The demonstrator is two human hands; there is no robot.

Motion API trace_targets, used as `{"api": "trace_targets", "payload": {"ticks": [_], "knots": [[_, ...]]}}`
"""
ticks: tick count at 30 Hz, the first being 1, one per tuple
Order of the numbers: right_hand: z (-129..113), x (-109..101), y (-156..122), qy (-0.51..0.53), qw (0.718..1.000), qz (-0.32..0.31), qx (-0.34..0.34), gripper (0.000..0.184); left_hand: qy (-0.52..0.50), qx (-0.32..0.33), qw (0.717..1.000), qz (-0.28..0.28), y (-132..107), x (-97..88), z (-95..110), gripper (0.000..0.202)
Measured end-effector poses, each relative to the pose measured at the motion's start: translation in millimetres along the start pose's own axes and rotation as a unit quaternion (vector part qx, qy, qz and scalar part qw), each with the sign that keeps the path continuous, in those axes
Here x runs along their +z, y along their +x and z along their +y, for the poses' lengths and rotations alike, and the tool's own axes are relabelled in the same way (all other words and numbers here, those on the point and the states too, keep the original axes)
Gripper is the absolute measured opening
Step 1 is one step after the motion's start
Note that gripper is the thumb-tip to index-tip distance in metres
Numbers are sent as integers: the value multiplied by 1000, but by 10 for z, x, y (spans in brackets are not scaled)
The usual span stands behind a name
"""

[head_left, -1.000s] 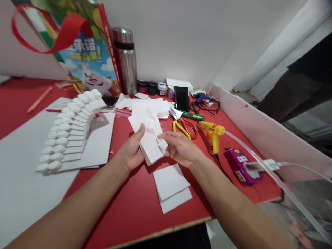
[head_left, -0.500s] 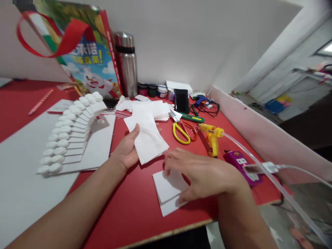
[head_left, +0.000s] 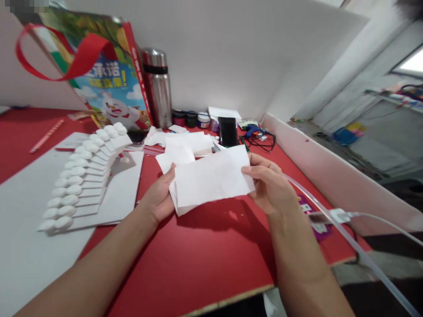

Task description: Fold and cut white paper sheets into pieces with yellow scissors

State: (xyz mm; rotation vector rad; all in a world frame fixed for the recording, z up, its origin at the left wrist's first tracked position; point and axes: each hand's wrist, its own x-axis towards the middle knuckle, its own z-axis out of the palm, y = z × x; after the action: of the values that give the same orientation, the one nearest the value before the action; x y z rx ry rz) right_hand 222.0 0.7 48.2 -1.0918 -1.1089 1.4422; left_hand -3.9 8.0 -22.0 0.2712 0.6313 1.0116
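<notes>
My left hand [head_left: 161, 196] is closed around a small stack of white paper sheets [head_left: 178, 156], thumb on top. My right hand [head_left: 269, 182] pinches the right end of a white paper sheet [head_left: 214, 178] between thumb and fingers. That sheet is held above the table, and its left end overlaps the stack, hiding much of it. To the left stands a curved white piece [head_left: 89, 176] of stepped strips topped with several round white pads, on a white board [head_left: 127, 189].
A printed bag [head_left: 109, 83] and a steel flask [head_left: 158, 88] stand at the back. Paint jars [head_left: 191, 119] and a black object [head_left: 228, 131] sit to their right. A clear tube [head_left: 330, 211] crosses beside my right arm, over a purple power strip [head_left: 319, 229].
My right hand has lifted the white paper from the table and brought it up against the stack in my left hand. It now hides the scissors and the yellow glue gun.
</notes>
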Motion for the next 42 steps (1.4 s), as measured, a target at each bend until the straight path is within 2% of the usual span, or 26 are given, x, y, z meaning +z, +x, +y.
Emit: {"api": "trace_targets", "payload": {"ticks": [3, 6, 8, 9, 11, 13, 14, 15, 18, 21, 24, 26, 28, 31, 33, 35, 37, 39, 40, 42], "knots": [[53, 19, 54, -2, 1000, 1, 10, 19, 24, -49, 998, -18, -46, 53, -38, 48], [92, 33, 86, -53, 998, 26, -34, 21, 43, -94, 994, -32, -96, 78, -70, 38], [94, 10, 70, -69, 996, 14, -53, 20, 66, -121, 990, -40, -119, 83, -82, 35], [92, -10, 50, -67, 997, -17, -44, 20, 78, -133, 987, -45, -126, 85, -87, 35], [92, -46, 2, -55, 990, -131, -3, 20, 96, -150, 983, -48, -134, 91, -100, 38], [115, -45, -33, -53, 965, -255, 27, 24, 105, -161, 980, -49, -132, 99, -124, 42], [136, -24, -38, -57, 954, -294, 29, 27, 107, -165, 979, -53, -129, 104, -139, 44], [161, 8, -35, -66, 951, -299, 31, 27, 110, -168, 978, -63, -123, 109, -156, 44], [232, 122, 16, -138, 970, -200, -23, 17, 115, -163, 975, -100, -108, 121, -201, 34], [266, 165, 74, -259, 952, -104, -123, 11, 79, -157, 977, -124, -106, 123, -208, 31], [283, 141, 103, -348, 917, -76, -178, 11, 53, -175, 973, -140, -125, 115, -186, 60], [306, 131, 111, -373, 907, -70, -185, 12, 59, -176, 972, -143, -144, 108, -180, 73], [337, 136, 118, -376, 906, -66, -184, 14, 85, -166, 974, -127, -160, 102, -192, 68], [362, 145, 136, -383, 903, -48, -188, 21, 133, -134, 980, -67, -161, 102, -228, 44], [354, 131, 149, -377, 906, 3, -192, 36, 115, -88, 989, -34, -140, 115, -237, 35], [340, 115, 156, -332, 927, 38, -168, 57, 55, -5, 998, -7, -109, 142, -224, 32], [346, 120, 152, -270, 957, -5, -104, 74, 1, 76, 997, 16, -83, 176, -198, 32], [375, 154, 140, -240, 966, -93, -36, 78, -26, 114, 992, 35, -72, 202, -176, 34], [392, 173, 134, -247, 961, -120, -19, 69, -33, 122, 991, 43, -72, 208, -167, 34], [406, 193, 128, -293, 949, -109, -31, 37, -37, 144, 987, 55, -74, 197, -147, 34]]}}
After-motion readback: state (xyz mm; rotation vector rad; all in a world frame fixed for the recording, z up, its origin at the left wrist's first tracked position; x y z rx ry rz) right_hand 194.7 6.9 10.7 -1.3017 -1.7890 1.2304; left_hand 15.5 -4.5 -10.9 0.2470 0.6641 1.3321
